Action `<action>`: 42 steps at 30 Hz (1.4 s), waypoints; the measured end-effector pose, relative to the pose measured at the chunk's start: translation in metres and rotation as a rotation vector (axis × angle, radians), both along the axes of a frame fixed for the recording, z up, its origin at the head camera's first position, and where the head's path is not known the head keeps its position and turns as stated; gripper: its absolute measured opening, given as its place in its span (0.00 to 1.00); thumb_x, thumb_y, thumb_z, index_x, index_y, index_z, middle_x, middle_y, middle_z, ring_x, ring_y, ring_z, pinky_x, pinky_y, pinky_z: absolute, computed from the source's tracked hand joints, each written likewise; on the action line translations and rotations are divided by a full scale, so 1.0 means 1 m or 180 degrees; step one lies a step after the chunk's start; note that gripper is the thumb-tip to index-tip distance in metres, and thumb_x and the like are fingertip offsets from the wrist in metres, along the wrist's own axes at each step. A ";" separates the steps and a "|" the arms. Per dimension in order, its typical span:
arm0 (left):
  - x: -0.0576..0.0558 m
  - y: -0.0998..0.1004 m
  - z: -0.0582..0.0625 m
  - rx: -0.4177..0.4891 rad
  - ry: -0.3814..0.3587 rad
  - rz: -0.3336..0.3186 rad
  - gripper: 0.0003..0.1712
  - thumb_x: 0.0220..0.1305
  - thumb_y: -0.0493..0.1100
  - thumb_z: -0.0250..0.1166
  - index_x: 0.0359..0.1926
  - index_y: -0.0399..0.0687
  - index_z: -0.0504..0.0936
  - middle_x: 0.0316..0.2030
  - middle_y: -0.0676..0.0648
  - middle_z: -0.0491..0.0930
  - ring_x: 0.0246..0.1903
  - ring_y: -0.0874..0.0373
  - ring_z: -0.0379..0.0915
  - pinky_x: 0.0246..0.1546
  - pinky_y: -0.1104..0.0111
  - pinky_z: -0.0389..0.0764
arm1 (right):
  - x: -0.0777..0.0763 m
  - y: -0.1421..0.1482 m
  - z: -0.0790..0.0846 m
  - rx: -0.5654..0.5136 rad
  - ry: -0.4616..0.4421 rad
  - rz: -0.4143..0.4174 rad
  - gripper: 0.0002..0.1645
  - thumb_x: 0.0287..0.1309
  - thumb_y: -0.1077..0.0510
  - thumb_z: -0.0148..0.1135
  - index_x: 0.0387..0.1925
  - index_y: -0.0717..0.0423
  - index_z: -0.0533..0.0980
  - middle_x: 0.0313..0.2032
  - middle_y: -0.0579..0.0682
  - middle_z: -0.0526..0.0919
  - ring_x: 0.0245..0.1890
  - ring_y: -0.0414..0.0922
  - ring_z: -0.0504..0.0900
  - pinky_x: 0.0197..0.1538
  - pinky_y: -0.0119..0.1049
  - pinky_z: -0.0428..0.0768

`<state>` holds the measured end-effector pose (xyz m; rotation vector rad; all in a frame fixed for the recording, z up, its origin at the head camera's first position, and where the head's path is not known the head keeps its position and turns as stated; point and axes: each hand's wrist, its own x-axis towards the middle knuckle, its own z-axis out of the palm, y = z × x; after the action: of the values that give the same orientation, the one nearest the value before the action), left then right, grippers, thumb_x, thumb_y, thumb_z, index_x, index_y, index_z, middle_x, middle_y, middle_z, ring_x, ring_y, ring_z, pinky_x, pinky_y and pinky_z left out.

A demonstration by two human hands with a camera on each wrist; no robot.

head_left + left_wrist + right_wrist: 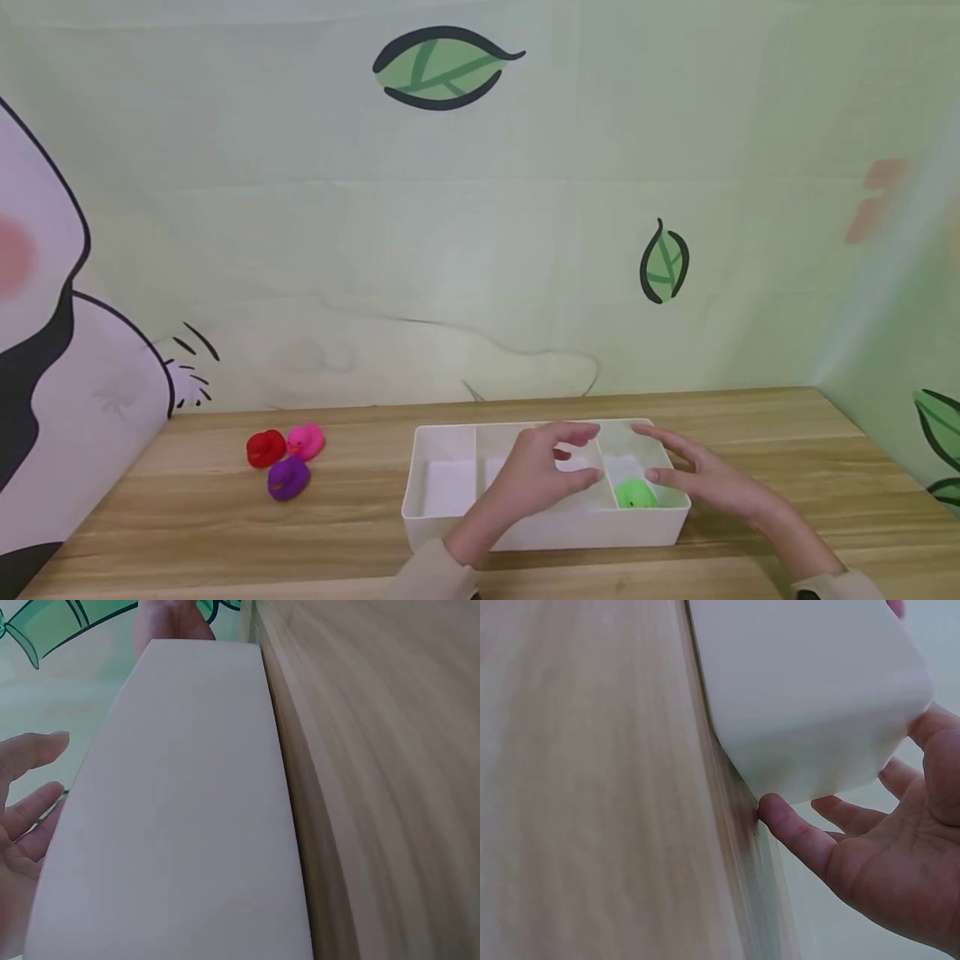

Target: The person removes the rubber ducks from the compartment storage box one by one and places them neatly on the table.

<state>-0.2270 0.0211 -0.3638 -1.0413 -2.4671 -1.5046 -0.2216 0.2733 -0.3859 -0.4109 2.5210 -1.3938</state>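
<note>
A white divided box [577, 530] stands on the table. In its right-hand compartment sits a bright green rubber duck [634, 492], partly hidden by the front wall. My left hand [536, 467] hovers over the middle of the box, its thumb and fingers apart with nothing between them. At the box's right end is my right hand [708, 475], fingers spread, thumb and fingertips right by the rim. The right wrist view shows the right hand [900, 847] around the box's end, its little finger low by the table. In the left wrist view, the box's front wall [172, 802] fills the middle.
Red [266, 449], pink [306, 440] and purple rubber ducks [288, 478] stand grouped on the wooden table [345, 517], left of the box. Behind the table hangs a pale green printed backdrop [480, 250], which also continues along the right side.
</note>
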 end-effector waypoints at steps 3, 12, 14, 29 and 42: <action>0.000 0.012 0.000 -0.0158 -0.0011 -0.0110 0.24 0.51 0.39 0.68 0.51 0.40 0.77 0.47 0.45 0.79 0.46 0.60 0.74 0.39 0.77 0.75 | 0.000 0.001 0.000 0.0009 0.0008 -0.0004 0.35 0.61 0.50 0.54 0.67 0.47 0.55 0.68 0.64 0.45 0.64 0.71 0.43 0.51 0.71 0.56; -0.003 0.039 -0.003 -0.0805 0.0049 -0.0244 0.24 0.50 0.42 0.69 0.51 0.46 0.79 0.46 0.52 0.80 0.44 0.65 0.73 0.37 0.80 0.72 | 0.001 0.004 -0.002 -0.0088 0.0068 0.0165 0.34 0.62 0.53 0.52 0.68 0.47 0.54 0.68 0.64 0.45 0.62 0.74 0.41 0.48 0.72 0.59; -0.004 0.043 -0.003 -0.0960 0.0061 -0.0261 0.24 0.49 0.42 0.69 0.51 0.46 0.78 0.46 0.54 0.80 0.44 0.66 0.73 0.39 0.79 0.71 | 0.001 0.004 -0.002 -0.0134 0.0032 0.0198 0.34 0.62 0.53 0.51 0.68 0.47 0.53 0.68 0.64 0.44 0.62 0.74 0.41 0.48 0.72 0.60; -0.013 0.066 -0.001 -0.2034 0.0456 -0.0274 0.17 0.49 0.42 0.69 0.43 0.52 0.83 0.38 0.59 0.82 0.37 0.70 0.75 0.35 0.81 0.71 | -0.002 0.009 -0.003 -0.0533 -0.0340 0.0405 0.36 0.65 0.55 0.48 0.70 0.47 0.47 0.68 0.66 0.35 0.61 0.63 0.56 0.54 0.54 0.68; -0.015 0.067 -0.003 -0.1918 0.0627 -0.0247 0.16 0.45 0.38 0.68 0.39 0.51 0.85 0.24 0.62 0.78 0.21 0.72 0.65 0.25 0.84 0.65 | -0.002 0.011 -0.002 -0.0700 -0.0407 0.0559 0.36 0.65 0.57 0.47 0.70 0.50 0.45 0.67 0.69 0.33 0.59 0.57 0.62 0.53 0.47 0.70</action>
<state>-0.2421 0.0881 -0.3670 -1.2948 -2.8130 -0.6176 -0.2231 0.2841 -0.3881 -0.5501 2.1818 -1.5783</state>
